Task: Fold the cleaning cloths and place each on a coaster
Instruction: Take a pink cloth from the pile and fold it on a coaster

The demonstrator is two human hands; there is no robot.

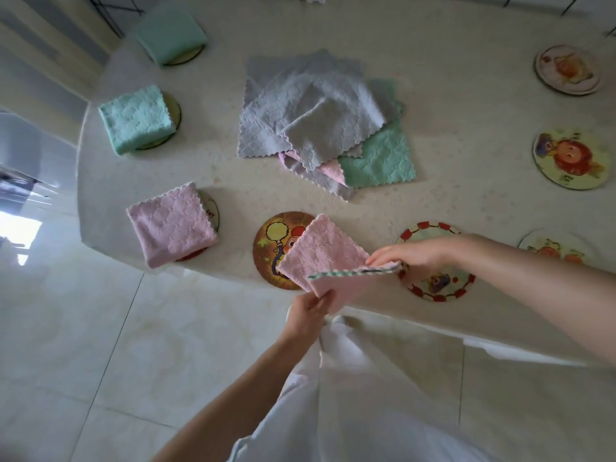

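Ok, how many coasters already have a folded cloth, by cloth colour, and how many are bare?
Coasters under a green folded cloth: 2
Coasters under a pink folded cloth: 1
Bare coasters: 5
Total: 8 coasters

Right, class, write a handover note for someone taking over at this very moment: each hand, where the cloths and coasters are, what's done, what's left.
Hands: left hand pinches the near corner of the held pink cloth; right hand pinches its right edge. The cloth is part-folded, above the balloon coaster.
Done: far green cloth, near green cloth and folded pink cloth each sit on a coaster.
Left: finish this fold and set it down, then work through the loose pile of grey, pink and green cloths.
Bare: red-rimmed coaster and the right-side coasters.
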